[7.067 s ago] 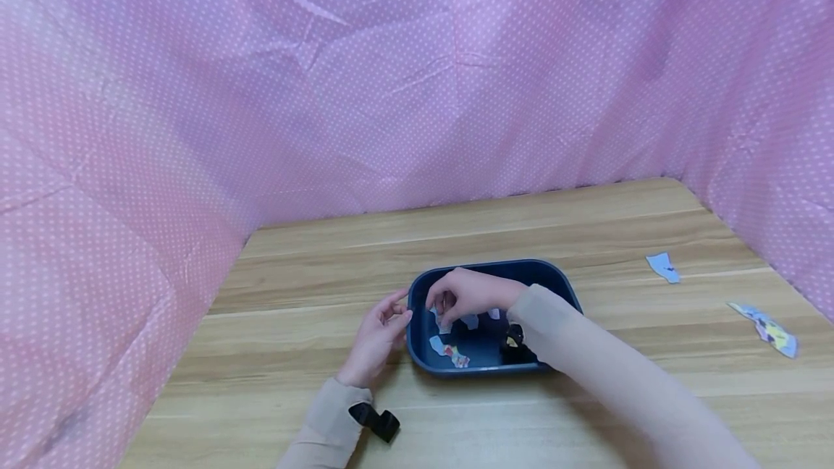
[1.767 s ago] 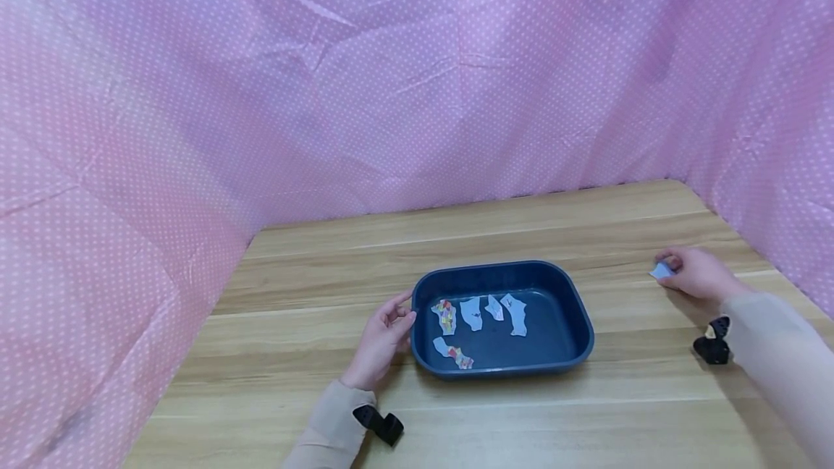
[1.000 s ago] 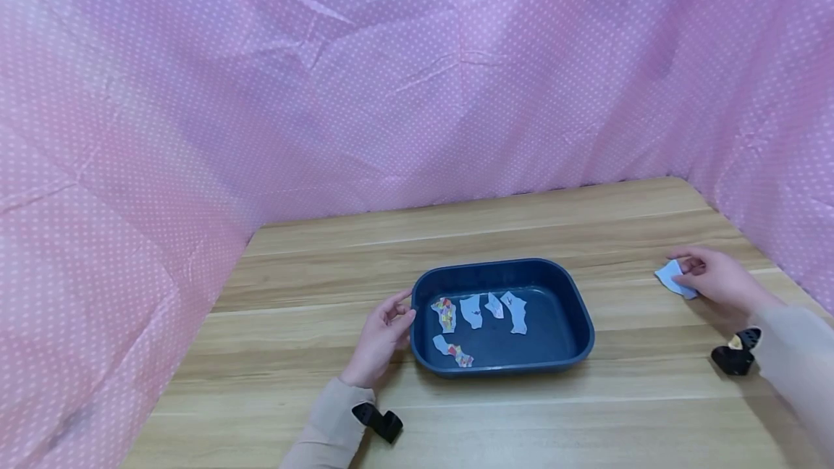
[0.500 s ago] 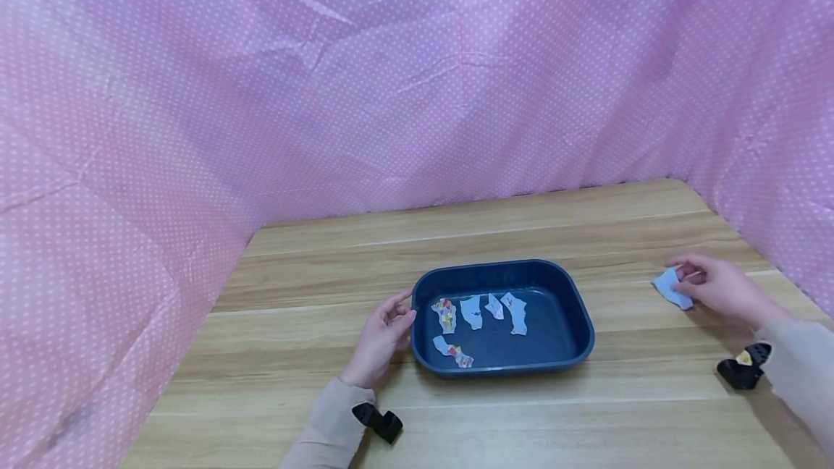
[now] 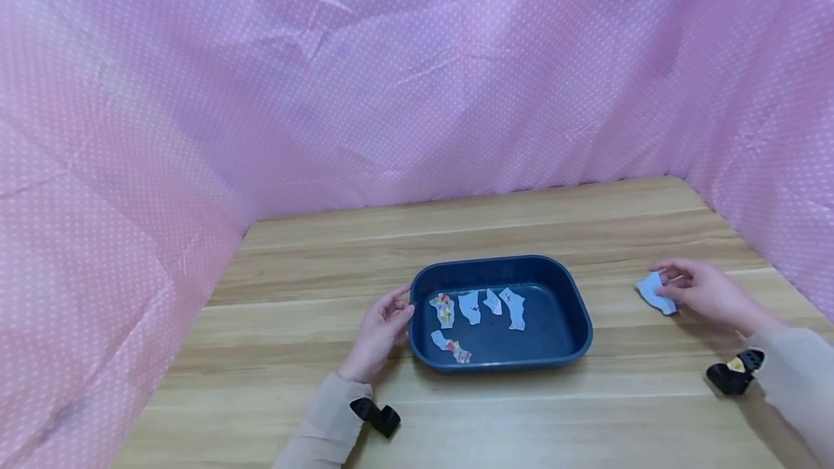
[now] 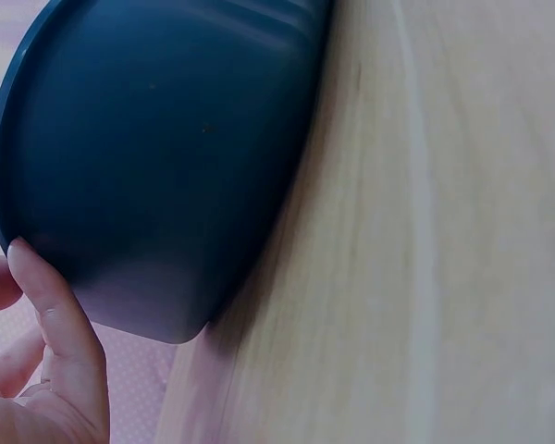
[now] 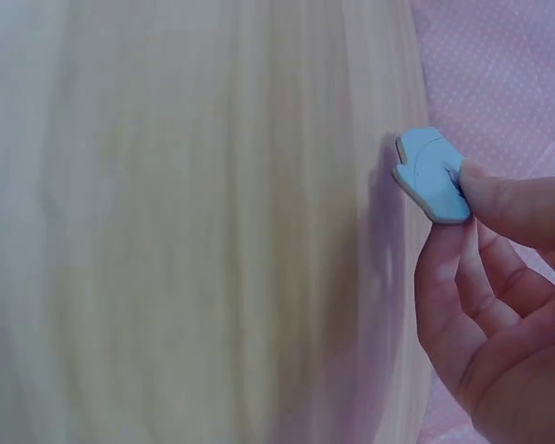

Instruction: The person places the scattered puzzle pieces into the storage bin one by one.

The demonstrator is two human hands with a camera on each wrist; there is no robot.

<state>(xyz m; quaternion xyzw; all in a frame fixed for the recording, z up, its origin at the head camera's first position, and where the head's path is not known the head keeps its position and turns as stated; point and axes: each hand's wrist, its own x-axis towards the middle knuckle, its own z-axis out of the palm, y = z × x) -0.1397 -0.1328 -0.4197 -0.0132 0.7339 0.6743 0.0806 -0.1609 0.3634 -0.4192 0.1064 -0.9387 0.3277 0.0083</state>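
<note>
My right hand (image 5: 710, 297) pinches a light blue puzzle piece (image 5: 651, 292) between thumb and fingers, to the right of the tray. In the right wrist view this flat piece (image 7: 430, 176) has a pale edge and a dark mark near the thumb. My left hand (image 5: 376, 330) touches the left end of the dark blue tray (image 5: 502, 365), fingers relaxed, thumb at the rim. The left wrist view shows the tray's outer wall (image 6: 166, 139) beside that thumb. Inside the tray, several pieces lie flat, including a multicoloured one (image 5: 444, 311) and a pale blue one (image 5: 515, 308).
The wooden table (image 5: 313, 266) carries the tray near its middle. Pink dotted cloth (image 5: 391, 93) hangs behind it and along both sides. A black wrist camera (image 5: 374, 417) sits on the left wrist, another (image 5: 735, 371) on the right.
The right hand has gone from inside the tray to the table's right side, picked up the light blue piece and shifted slightly left with it. The left hand stays at the tray.
</note>
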